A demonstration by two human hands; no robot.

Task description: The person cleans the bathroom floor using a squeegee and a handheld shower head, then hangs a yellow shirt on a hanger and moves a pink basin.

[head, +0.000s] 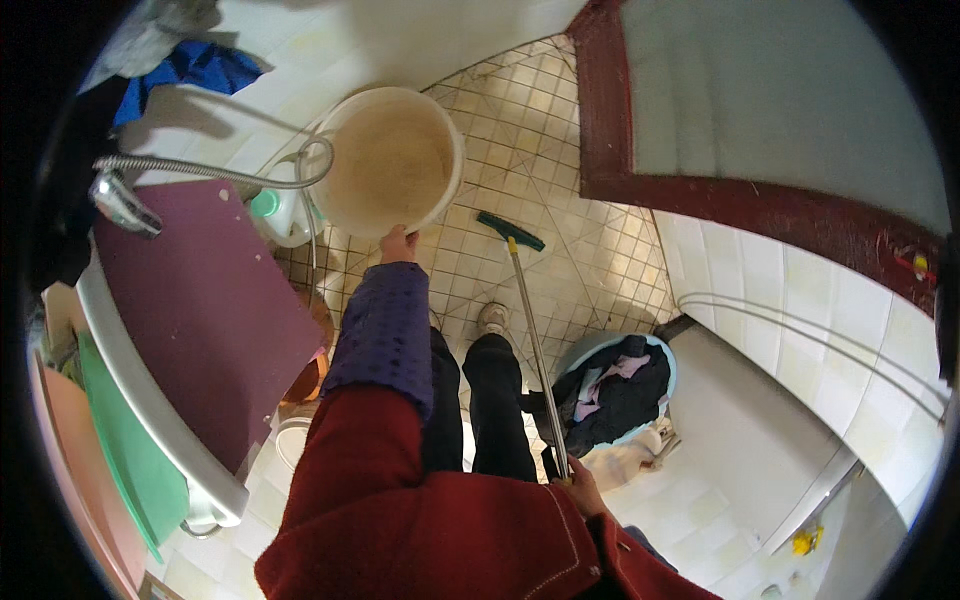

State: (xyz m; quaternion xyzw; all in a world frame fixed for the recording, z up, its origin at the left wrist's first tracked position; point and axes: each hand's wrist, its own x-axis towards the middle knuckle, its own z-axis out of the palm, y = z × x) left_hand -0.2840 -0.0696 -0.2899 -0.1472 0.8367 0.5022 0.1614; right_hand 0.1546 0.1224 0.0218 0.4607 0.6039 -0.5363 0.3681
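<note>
My left hand [399, 244] grips the near rim of a large round whitish plastic tub [390, 161], whose inside looks brownish. Whether the tub holds water, I cannot tell. Down by my right hip, my right hand [585, 487] is closed around the upper end of a long metal pole. This pole belongs to a floor brush [538, 352] with a yellow joint. Its dark green head [510, 230] rests on the tiled floor [559, 281], in front of my right shoe and apart from the tub.
A light blue basin [670, 360] of dark clothes [626, 397] stands at my right. To the left are a purple board [202, 315] over a white sink [161, 427], a shower hose [217, 171] and a green-capped jug [281, 210]. A red-framed door [705, 191] stands ahead right.
</note>
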